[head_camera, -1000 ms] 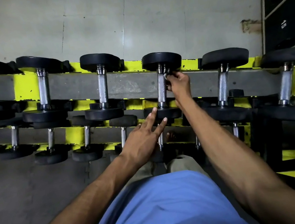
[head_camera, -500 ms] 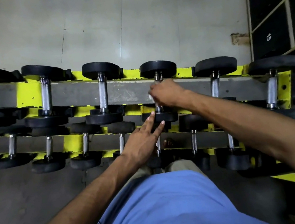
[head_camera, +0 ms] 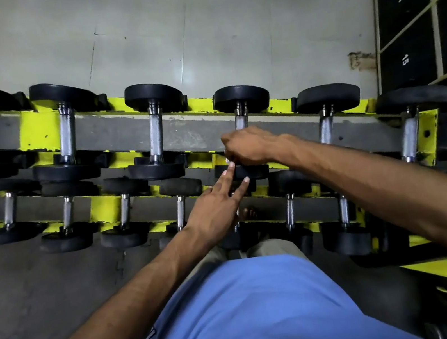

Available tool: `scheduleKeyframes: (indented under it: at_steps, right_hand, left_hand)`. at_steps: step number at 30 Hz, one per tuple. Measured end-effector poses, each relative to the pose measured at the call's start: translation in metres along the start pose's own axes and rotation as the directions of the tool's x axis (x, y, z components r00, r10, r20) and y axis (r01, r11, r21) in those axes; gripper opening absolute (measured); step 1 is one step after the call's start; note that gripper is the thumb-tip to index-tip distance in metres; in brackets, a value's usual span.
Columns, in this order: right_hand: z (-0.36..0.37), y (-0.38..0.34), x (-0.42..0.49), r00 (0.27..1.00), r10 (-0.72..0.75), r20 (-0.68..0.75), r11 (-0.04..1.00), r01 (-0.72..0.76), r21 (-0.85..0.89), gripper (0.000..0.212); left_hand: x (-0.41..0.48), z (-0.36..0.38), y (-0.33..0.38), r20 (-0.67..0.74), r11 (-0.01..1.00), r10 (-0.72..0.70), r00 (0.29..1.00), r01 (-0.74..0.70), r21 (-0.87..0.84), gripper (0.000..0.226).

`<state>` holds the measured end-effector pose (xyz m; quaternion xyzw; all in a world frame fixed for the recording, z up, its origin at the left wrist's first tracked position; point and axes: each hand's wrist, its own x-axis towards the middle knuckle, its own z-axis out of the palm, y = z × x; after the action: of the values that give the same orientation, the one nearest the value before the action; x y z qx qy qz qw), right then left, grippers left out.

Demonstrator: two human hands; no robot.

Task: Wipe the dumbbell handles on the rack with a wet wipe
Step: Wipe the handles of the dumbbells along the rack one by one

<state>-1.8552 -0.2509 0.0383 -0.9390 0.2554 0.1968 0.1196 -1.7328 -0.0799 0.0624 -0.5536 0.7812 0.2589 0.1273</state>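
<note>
Head view, looking down: a yellow and grey steel dumbbell rack (head_camera: 33,136) crosses the frame, holding rows of black-headed dumbbells. The knurled chrome handle of the fourth top-row dumbbell (head_camera: 241,122) runs lengthways away from the person, its far stretch bare. The right hand (head_camera: 251,147) has its grip clenched round the near end of that handle, just beyond the near black rubber head (head_camera: 258,171). The wet wipe cannot be made out inside the fingers. The left hand (head_camera: 214,212) lies released, two straight fingers touching that head. A wiping stroke would likely run along the handle, away from the body. The next chrome handle (head_camera: 326,128) lies to the right, nearer the right hand.
</note>
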Motion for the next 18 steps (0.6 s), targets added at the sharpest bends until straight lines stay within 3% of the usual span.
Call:
scheduleKeyframes:
  at_steps: [3,5,7,10,13,16,18]
  right_hand:
    - [0.006,-0.002,-0.015,0.989,0.073,-0.126,0.997,-0.073,0.001,0.009]
    - [0.023,-0.005,-0.027,0.954,0.236,-0.183,0.970,-0.220,0.106,0.009]
    - [0.047,-0.002,-0.034,0.872,0.457,-0.176,0.865,-0.390,0.315,0.007]
    - [0.076,0.007,-0.029,0.737,0.673,0.066,0.490,-0.511,0.706,0.010]
    - [0.083,0.010,-0.014,0.707,0.655,0.267,0.030,-0.377,0.926,0.022]
    - [0.067,0.015,0.003,0.678,0.606,0.415,-0.441,-0.148,0.885,0.024]
    - [0.057,0.027,0.019,0.730,0.508,0.457,-0.702,0.044,0.710,0.031]
  left_hand:
    - [0.001,0.006,-0.002,-0.007,1.000,0.004,1.000,-0.004,0.019,0.091]
    - [0.000,0.006,-0.002,-0.013,1.000,0.005,1.000,-0.004,0.026,0.094]
    - [0.000,0.006,-0.001,-0.009,1.000,0.006,1.000,-0.005,0.026,0.094]
    - [0.000,0.006,0.000,-0.027,1.000,0.005,1.000,-0.005,0.023,0.094]
    - [0.001,0.009,-0.002,-0.033,1.000,0.007,0.999,-0.006,0.023,0.095]
    - [0.000,0.010,-0.003,-0.017,0.999,0.013,1.000,-0.012,0.041,0.097]
    - [0.001,0.011,-0.002,-0.015,0.999,0.006,1.000,-0.006,0.040,0.097]
